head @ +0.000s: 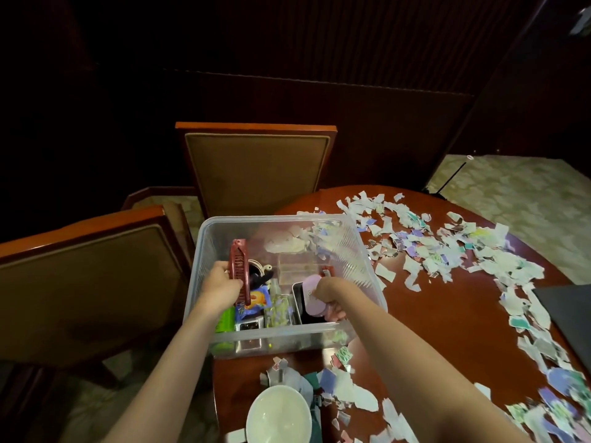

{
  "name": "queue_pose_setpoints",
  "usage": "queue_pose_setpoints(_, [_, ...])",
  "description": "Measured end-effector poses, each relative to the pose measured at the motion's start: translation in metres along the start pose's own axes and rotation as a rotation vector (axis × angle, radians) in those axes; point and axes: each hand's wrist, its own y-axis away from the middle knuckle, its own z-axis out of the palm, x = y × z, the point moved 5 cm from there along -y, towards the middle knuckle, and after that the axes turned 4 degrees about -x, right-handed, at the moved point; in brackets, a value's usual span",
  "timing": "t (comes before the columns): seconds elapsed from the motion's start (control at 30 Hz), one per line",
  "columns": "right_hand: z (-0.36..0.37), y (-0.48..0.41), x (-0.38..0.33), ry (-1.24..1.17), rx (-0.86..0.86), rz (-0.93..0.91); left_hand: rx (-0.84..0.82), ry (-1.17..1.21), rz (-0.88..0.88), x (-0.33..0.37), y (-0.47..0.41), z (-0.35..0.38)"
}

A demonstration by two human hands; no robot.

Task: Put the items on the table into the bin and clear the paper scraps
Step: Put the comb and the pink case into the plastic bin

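Nearest: white bowl [279,414] at the table [447,314] edge, ringed by scraps [361,399], not yet binned. Just past it the clear bin [200,251] sits at the table's left side, both forearms reaching over its near rim. Left grip [220,284] is clenched round a red comb [239,271], held near upright inside the bin's left half. The comb juts well above the fingers, its lower end just below them. It reads as being lowered into a gap above the packets [257,300] already there. Right grip [326,294] grasps a pink oval case [311,294]. The case lies on the palm's left side, over a dark tray [299,303] toward the bin's near-right corner, and is likely being set down. Right of the bin, scraps spread thick across the table, so sweeping probably follows the items. Beyond: a chair [256,167] behind the bin, a second chair [89,282] to its left, then a dark wall.
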Motion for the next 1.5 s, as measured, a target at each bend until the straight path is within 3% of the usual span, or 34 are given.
queue_pose_setpoints(0.2, [-0.006,-0.014,0.003,0.146,0.153,0.011,-0.128,0.067,-0.062,0.001,0.002,0.012])
queue_pose_setpoints(0.4, [-0.005,-0.022,0.008,0.119,0.088,-0.03,-0.274,0.083,-0.069,0.017,0.003,0.042])
queue_pose_setpoints(0.67, [-0.008,-0.013,0.007,0.208,0.132,-0.096,-0.36,0.022,-0.123,0.025,-0.001,0.075])
queue_pose_setpoints(0.73, [-0.02,-0.004,0.003,0.134,0.228,-0.163,-0.384,0.036,-0.118,0.028,-0.003,0.083])
queue_pose_setpoints(0.8, [-0.033,0.007,-0.001,-0.102,0.255,-0.284,-0.415,0.066,-0.117,0.032,-0.006,0.095])
queue_pose_setpoints(0.87, [-0.039,0.021,0.005,-0.513,0.147,-0.321,-0.44,0.125,-0.127,0.034,-0.01,0.109])
queue_pose_setpoints(0.9, [-0.04,0.025,0.006,-0.595,0.097,-0.336,-0.446,0.144,-0.134,0.036,-0.011,0.115])
queue_pose_setpoints(1.07, [-0.039,0.028,0.006,-0.577,0.14,-0.329,-0.503,0.127,-0.143,0.038,-0.017,0.125])
queue_pose_setpoints(1.13, [-0.044,0.025,0.003,-0.454,0.291,-0.292,-0.502,0.076,-0.119,0.041,-0.02,0.124])
queue_pose_setpoints(1.2, [-0.052,0.019,-0.002,-0.179,0.481,-0.268,-0.49,-0.01,-0.107,0.045,-0.021,0.123])
queue_pose_setpoints(1.27, [-0.054,0.013,-0.006,0.039,0.575,-0.238,-0.485,-0.215,-0.059,0.044,-0.02,0.122])
queue_pose_setpoints(1.37, [-0.049,-0.002,-0.006,0.17,0.529,-0.178,-0.473,-0.575,0.046,0.033,-0.025,0.122])
queue_pose_setpoints(1.5, [-0.041,-0.016,-0.007,0.272,0.48,-0.158,-0.446,-0.83,0.071,0.024,-0.025,0.119])
